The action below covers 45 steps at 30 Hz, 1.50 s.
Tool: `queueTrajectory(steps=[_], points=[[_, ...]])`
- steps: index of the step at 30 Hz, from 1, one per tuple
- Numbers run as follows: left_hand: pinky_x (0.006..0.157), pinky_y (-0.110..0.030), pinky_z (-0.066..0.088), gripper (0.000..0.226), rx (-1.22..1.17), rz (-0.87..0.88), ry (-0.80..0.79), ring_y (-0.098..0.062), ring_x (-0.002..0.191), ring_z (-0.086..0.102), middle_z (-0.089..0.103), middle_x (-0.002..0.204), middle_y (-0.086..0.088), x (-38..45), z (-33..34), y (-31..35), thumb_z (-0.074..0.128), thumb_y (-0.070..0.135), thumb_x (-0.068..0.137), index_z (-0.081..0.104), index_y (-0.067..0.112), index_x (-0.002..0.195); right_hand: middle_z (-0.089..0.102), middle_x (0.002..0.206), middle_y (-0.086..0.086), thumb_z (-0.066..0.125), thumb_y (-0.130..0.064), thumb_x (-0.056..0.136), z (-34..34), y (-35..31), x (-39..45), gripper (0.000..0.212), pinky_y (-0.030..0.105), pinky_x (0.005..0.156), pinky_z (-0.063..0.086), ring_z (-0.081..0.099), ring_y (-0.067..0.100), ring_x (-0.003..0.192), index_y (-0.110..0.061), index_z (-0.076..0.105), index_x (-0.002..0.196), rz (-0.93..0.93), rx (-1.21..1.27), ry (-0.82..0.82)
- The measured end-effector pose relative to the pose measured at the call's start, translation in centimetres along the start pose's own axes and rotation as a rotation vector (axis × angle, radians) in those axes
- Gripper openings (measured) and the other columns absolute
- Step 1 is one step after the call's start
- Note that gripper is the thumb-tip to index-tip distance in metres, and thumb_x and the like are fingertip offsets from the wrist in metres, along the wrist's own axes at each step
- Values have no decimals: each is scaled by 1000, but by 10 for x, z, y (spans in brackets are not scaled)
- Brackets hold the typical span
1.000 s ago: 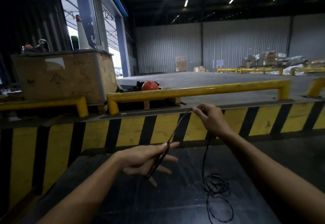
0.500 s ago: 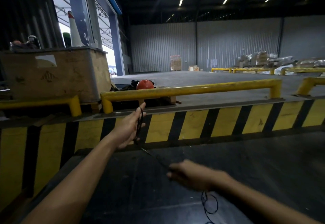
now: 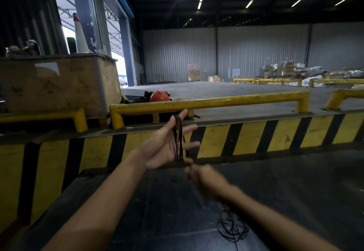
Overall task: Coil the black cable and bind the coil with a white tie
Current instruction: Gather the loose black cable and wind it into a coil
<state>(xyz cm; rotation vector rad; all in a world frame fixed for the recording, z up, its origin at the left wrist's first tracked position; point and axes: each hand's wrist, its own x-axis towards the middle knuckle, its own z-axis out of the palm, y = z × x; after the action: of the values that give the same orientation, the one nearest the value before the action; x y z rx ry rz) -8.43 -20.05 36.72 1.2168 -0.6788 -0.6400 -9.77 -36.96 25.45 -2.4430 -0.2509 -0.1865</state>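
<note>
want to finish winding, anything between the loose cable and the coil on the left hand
Nothing visible does. The loose cable pile lies on the dark surface; only the blurred right hand is between it and the coil across the left hand.

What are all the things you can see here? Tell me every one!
black cable: one, black, loops across the left palm, loose rest tangled on the dark surface at lower right
dark surface: one, black, under the arms
striped barrier: one, yellow and black, behind the surface
guard rails: several, yellow, above the barrier and farther back
wooden crate: one, brown, upper left
round thing: one, orange, behind the near rail, maybe a helmet
cone: one, white with red tip, behind the crate
left hand: one, raised, fingers spread, carrying the loops
right hand: one, blurred, just below the left hand, grip unclear
</note>
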Motion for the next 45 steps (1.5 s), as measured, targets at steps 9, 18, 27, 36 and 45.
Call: queueTrajectory(steps=[9,18,27,36,45], points=[[114,-47,18,42,738,5,435,-26,144,20,18,159,-1,17,-54,-27,22,44,99,25,46,141,60,78,-2,37,-42,97,-14,-13,-16,27,36,66,53,58,13,67,-26,54,84,-133,-234,-175],[97,-51,47,46,805,-366,-43,-26,125,51,39,149,3,-3,-22,-50,22,56,94,30,49,139,60,71,-4,62,-32,86,-103,-11,22,15,27,57,51,59,11,64,-19,61,80,-215,-198,406],[89,-63,44,39,-61,122,16,-33,122,52,40,147,3,14,6,2,23,52,95,49,50,124,54,69,-11,37,-38,99,17,-26,-16,33,27,64,43,52,-1,62,-28,55,73,-135,274,-7],[107,-42,31,43,1084,1,316,-25,135,37,38,149,-3,2,-38,2,25,45,98,33,42,140,50,71,-2,48,-34,95,-51,-50,-14,23,22,53,39,46,8,58,-20,60,81,-86,547,-146],[93,-58,48,43,285,-293,-135,-32,121,57,54,138,2,-33,-34,9,32,54,89,46,51,129,53,67,-4,59,-30,89,-99,-58,2,20,17,50,39,49,-2,51,-11,64,85,-198,502,331]])
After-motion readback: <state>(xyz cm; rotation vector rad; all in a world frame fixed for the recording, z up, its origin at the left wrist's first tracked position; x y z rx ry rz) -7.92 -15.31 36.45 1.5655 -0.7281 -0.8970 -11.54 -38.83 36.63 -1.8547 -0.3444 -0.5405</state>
